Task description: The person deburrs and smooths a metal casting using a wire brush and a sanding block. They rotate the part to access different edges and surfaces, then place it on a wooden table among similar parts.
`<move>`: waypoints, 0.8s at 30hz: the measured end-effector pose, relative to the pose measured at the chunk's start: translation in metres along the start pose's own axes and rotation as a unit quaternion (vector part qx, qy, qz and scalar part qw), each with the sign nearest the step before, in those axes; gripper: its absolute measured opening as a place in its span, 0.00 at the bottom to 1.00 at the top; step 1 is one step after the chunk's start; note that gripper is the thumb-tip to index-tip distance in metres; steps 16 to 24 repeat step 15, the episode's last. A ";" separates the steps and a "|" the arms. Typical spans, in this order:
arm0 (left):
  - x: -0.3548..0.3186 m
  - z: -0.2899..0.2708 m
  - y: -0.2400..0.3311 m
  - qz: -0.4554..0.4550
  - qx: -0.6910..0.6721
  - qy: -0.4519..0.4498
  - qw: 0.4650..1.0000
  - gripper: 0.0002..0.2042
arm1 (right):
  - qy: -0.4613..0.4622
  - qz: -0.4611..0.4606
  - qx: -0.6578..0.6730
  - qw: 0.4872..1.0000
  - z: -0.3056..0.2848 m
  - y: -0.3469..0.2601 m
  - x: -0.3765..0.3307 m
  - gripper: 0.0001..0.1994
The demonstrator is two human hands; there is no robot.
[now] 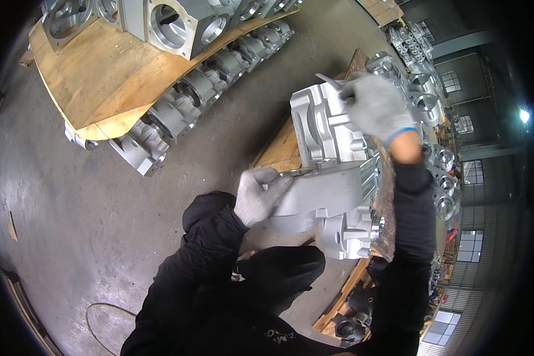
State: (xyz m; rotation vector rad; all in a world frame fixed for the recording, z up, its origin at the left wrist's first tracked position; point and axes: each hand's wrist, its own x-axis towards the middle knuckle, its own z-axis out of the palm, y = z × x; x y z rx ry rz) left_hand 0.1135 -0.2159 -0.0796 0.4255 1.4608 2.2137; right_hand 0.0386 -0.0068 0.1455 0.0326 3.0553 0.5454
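A large grey cast-metal housing (pixel 320 190) with a broad curved wall lies in front of me on a wooden bench. My left hand (pixel 258 194), in a pale knit glove, is closed on its left rim, thumb on top. My right hand (pixel 377 104), in a grey glove with a blue cuff, is raised over a second ribbed casting (pixel 323 121) behind it. Motion blurs that hand, but its fingers look wrapped round a thin grey pointed tool (pixel 327 80); the exact kind is unclear. Whether the tool touches the casting cannot be told.
At the upper left, a plywood board (pixel 101 65) bears several square-flanged castings (pixel 172 26). More housings (pixel 178 113) line up beneath its edge. Rows of round castings (pixel 427 107) stand along the right. A wooden crate (pixel 332 317) with dark parts sits low right; a hose (pixel 92 314) lies on the floor.
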 end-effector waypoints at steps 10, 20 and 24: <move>-0.003 0.002 0.000 0.032 0.030 -0.001 0.999 0.15 | 0.015 0.064 0.080 0.995 0.040 -0.020 0.021 0.13; -0.005 0.002 0.001 0.049 0.023 0.007 0.998 0.16 | -0.080 0.014 0.029 0.996 0.019 -0.017 0.037 0.14; -0.005 0.002 0.001 0.049 0.023 0.007 0.998 0.16 | -0.080 0.014 0.029 0.996 0.019 -0.017 0.037 0.14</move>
